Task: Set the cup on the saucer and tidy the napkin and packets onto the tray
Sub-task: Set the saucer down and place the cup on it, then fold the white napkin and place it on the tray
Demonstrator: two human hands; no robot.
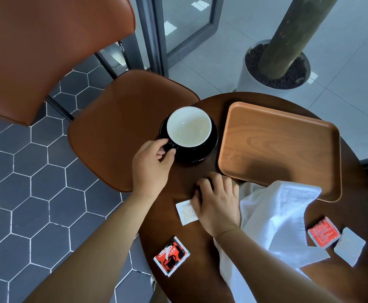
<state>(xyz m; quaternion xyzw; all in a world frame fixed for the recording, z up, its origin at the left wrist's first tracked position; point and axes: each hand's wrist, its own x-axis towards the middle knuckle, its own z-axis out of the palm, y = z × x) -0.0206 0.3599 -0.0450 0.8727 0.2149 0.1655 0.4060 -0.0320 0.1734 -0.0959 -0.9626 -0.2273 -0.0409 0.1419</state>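
A black cup with a white inside (pixel 189 127) stands on the black saucer (pixel 209 149) at the table's left edge. My left hand (pixel 151 164) pinches the cup's handle. My right hand (pixel 217 203) rests palm down on the table, its fingers lying over a white packet (pixel 185 212), beside the crumpled white napkin (pixel 275 217). The wooden tray (pixel 281 147) lies bare to the right of the saucer. A red and black packet (pixel 171 256) lies near the front edge. A red packet (pixel 323 232) and a grey packet (pixel 349 246) lie at the right.
The round dark wooden table (pixel 202 173) is small, and the saucer sits close to its left rim. A brown leather chair (pixel 121 123) stands against the table's left side over a hexagon-tiled floor. A white planter with a trunk (pixel 276 68) stands behind the table.
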